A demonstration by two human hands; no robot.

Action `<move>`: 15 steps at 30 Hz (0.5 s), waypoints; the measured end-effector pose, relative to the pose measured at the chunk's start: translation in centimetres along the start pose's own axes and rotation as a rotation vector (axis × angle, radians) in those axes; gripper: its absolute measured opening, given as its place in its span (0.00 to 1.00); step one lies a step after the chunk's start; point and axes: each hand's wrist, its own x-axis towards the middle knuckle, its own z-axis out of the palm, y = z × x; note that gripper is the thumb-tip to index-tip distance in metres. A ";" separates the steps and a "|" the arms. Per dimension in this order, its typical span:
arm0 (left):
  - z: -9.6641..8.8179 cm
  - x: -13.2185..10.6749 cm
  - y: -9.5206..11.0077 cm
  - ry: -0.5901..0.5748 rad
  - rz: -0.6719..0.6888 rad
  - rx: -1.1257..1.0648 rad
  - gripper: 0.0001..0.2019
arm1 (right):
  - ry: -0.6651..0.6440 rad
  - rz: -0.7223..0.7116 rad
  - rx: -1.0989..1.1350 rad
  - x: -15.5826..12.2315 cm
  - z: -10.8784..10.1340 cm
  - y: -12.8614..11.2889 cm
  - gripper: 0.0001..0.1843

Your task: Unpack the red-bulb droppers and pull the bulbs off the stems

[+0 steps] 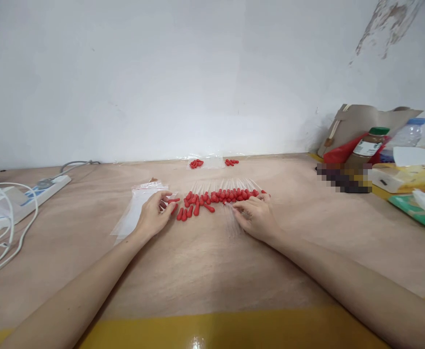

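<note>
While most droppers [228, 196] point tips-to-wall, half-curled L hand [154, 214] holds bulbs [174, 200]; R hand [258, 216] curls at tubes [232, 226], grip unclear.

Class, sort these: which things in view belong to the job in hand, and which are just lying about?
Likely in the job:
red bulbs, by the left hand
clear tubes, by the right hand
clear plastic bags

Apparently lying about:
power strip
white cables
green-capped bottle
green packet
</note>
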 end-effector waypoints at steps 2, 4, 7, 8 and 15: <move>0.1 -0.2 0.3 -0.035 0.003 -0.002 0.13 | 0.018 -0.035 -0.018 0.0 0.1 -0.1 0.09; 0.0 -0.4 0.5 -0.079 0.016 0.021 0.11 | 0.019 -0.067 -0.040 -0.1 0.2 -0.1 0.09; -0.1 -0.6 0.7 -0.062 0.063 0.075 0.12 | -0.018 -0.104 -0.060 -0.2 0.3 -0.1 0.10; -0.1 -0.6 0.9 -0.034 0.102 0.100 0.12 | -0.034 -0.112 -0.062 -0.2 0.3 -0.1 0.10; 1.0 -0.4 4.1 -0.093 0.472 0.279 0.10 | -0.128 -0.111 0.021 -0.3 0.3 -0.2 0.14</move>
